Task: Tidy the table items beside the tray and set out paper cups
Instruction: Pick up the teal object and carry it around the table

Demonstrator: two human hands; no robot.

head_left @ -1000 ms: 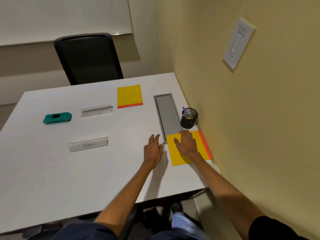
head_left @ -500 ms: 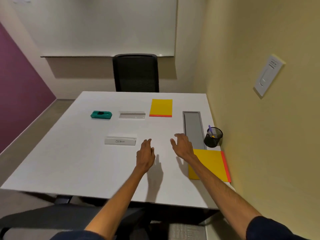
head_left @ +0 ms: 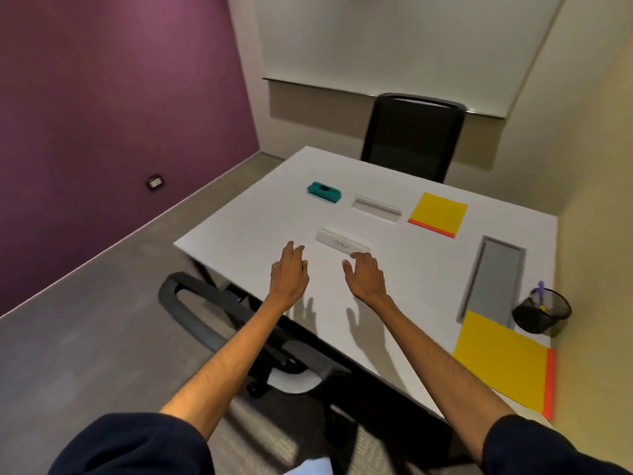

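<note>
The right hand [head_left: 367,276] has been lifted off the yellow, red-edged pad nearest the wall [head_left: 503,366], which is now left uncovered well to its right. Both hands have been carried leftward across the white table [head_left: 246,231]; the right fingertips [head_left: 356,257] are now placed just beside the near clear plastic name holder [head_left: 340,244], and the left hand [head_left: 289,274], fingers spread, is held close to its left end.
</note>
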